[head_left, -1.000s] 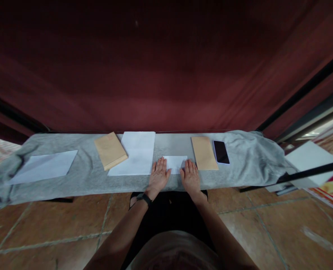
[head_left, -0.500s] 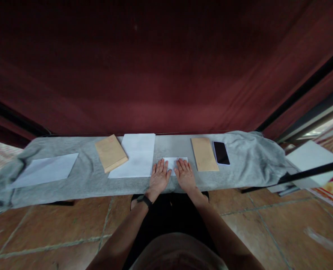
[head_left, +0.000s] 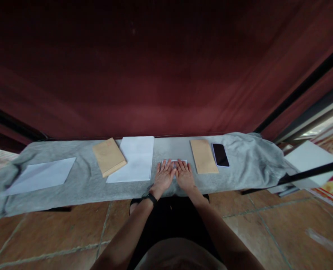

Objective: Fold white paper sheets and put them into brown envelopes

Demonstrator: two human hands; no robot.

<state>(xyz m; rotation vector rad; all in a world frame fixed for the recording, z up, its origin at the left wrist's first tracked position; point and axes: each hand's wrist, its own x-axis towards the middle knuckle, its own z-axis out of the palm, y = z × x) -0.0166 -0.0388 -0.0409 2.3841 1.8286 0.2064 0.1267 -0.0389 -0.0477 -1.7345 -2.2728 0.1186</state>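
Observation:
My left hand [head_left: 164, 175] and my right hand [head_left: 184, 175] lie flat side by side, fingers stretched out, pressing on a small folded white paper [head_left: 174, 162] on the grey cloth-covered bench [head_left: 84, 180]. The hands cover most of the paper; only its far edge shows. A black band sits on my left wrist.
A tan envelope [head_left: 203, 156] and a black phone [head_left: 220, 154] lie right of my hands. To the left are a white paper stack [head_left: 135, 158], a stack of tan envelopes [head_left: 108, 156] and a white sheet [head_left: 41, 175]. Dark red curtain behind; tiled floor below.
Both hands have slid inward toward each other over the folded paper, which now shows less of its surface. The view has shifted slightly.

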